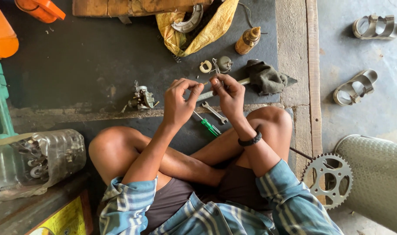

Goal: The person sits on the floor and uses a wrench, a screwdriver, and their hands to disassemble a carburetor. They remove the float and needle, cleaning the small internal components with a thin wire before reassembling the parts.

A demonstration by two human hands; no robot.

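Observation:
I sit cross-legged on a dark floor with both hands raised in front of my knees. My left hand (180, 101) and my right hand (227, 93) pinch a small thin metal part (206, 82) between their fingertips; it is too small to identify. My right hand also holds a small pair of pliers or tweezers (216, 67) that sticks up from the fingers. A carburettor (142, 99) lies on the floor left of my left hand. A spanner (215, 113) and a green-handled screwdriver (208, 126) lie just below my hands.
A dark rag (266, 77), a small round cap (225, 63), a white ring (205, 66) and a brown bottle (247, 40) lie beyond the hands. A yellow sack (207, 30) sits at the top. A plastic jar of parts (35, 161) lies left, a sprocket (328, 179) right, sandals (354, 88) far right.

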